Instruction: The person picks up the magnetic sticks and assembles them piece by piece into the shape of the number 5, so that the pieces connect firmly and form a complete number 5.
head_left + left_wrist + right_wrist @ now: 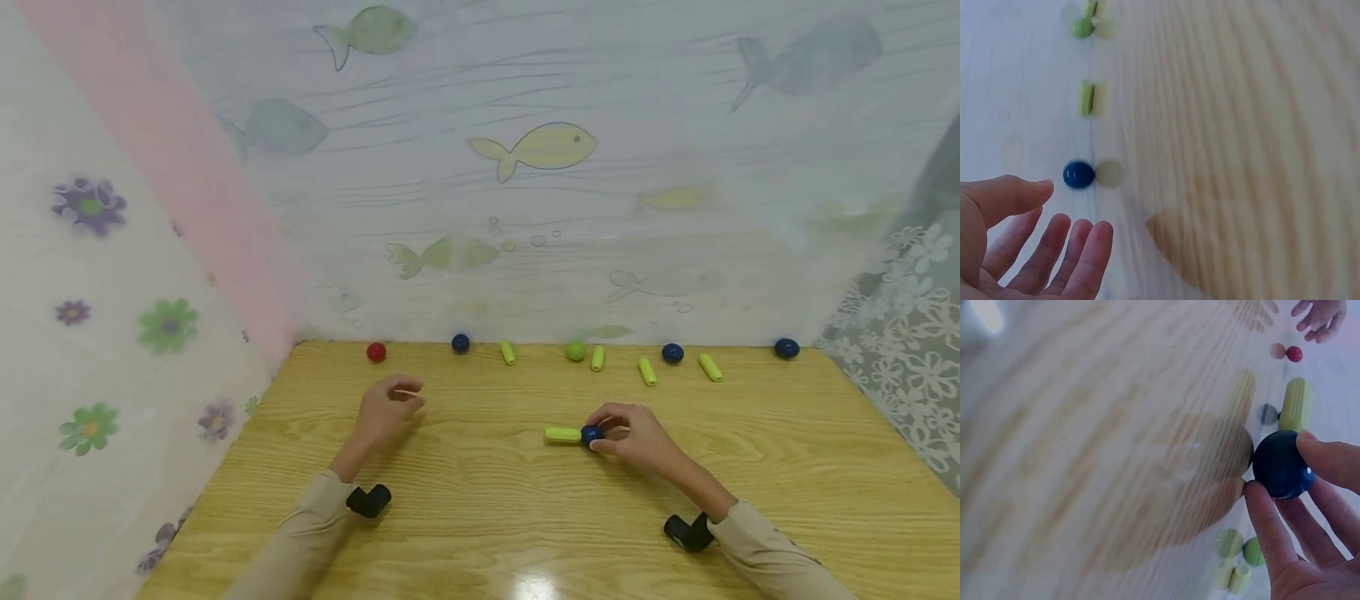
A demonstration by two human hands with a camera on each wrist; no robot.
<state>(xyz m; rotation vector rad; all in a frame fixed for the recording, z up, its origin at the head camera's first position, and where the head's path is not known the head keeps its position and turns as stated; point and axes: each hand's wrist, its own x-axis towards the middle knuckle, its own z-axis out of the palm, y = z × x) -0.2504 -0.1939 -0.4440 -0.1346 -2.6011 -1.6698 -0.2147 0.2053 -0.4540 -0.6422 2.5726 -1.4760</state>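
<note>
My right hand (639, 435) pinches a dark blue ball (1282, 464) between thumb and fingers, close over the middle of the table. A yellow-green ribbed stick (562, 435) extends leftward from this ball, its end right at the ball's side. To the left, my left hand (384, 410) hovers above the wood with relaxed fingers and nothing in them. Beyond it at the back stand a red ball (377, 352) and another blue ball (1079, 174); the left wrist view shows that blue ball just past the thumb tip.
Along the back edge of the wooden table (465, 517) lie more yellow-green sticks (507, 353), a green ball (575, 350) and two further blue balls (672, 353). Behind them hangs a fish-patterned curtain (450, 192). A flowered sheet (120, 275) borders the left side.
</note>
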